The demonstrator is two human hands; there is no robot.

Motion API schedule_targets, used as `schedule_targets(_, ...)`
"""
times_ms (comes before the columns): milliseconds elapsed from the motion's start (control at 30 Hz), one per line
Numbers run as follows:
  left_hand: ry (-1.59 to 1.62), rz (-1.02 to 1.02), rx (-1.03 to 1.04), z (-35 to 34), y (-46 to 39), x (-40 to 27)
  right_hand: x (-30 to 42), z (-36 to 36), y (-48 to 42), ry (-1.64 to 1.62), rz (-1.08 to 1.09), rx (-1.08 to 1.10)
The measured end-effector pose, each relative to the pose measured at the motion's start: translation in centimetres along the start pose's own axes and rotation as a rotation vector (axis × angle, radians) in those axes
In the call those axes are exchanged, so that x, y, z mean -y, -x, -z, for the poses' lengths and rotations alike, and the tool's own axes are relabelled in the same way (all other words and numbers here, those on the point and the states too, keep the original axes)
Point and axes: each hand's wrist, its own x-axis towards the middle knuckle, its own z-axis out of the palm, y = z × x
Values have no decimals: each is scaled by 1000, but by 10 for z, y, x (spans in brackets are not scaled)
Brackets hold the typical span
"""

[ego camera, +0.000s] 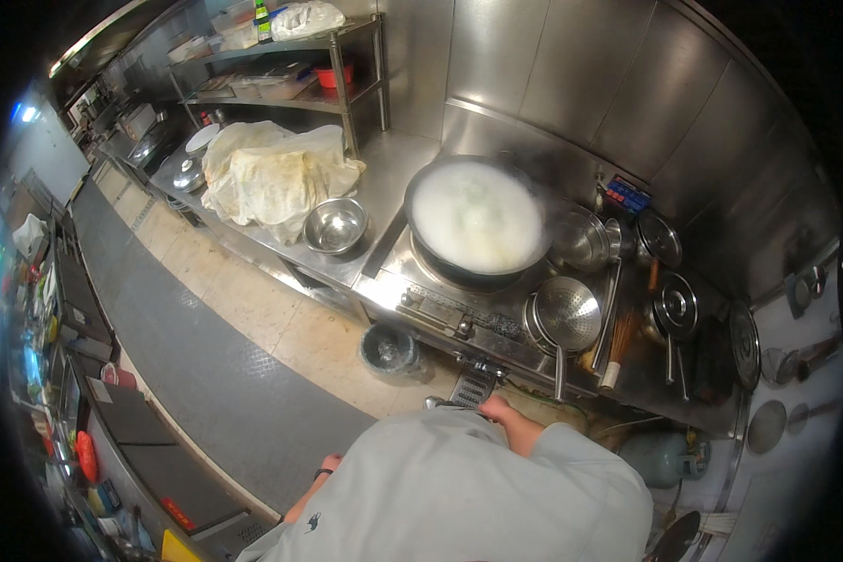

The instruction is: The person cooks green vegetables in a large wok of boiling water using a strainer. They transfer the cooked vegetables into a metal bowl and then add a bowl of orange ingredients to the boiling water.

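My right hand (495,407) is low in front of my body, its fingers partly hidden by my shirt; whether it holds anything is unclear. Only a part of my left hand (332,461) shows beside my shirt, above a dark wristband. Ahead, a large wok (409,232) full of cloudy white, steaming liquid sits on the stove. A perforated metal strainer ladle (567,312) rests to its right, its handle towards me. An empty steel bowl (335,225) stands left of the wok, against a crumpled, stained cloth (274,175) over something hidden.
A lined bin (388,351) stands on the floor before the counter. Pots, lids and a bamboo brush (617,351) crowd the right of the stove. A gas cylinder (660,456) is below right. A steel shelf (267,102) with containers rises at the back left.
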Motion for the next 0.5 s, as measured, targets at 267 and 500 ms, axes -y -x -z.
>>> schedule_targets(267, 61, 84, 28, 12, 13, -26, -13, -6, -11, -50, 23, 9)
schedule_targets(500, 102, 77, 37, -8, -11, 14, -6, -9, 1, -74, 44, -12)
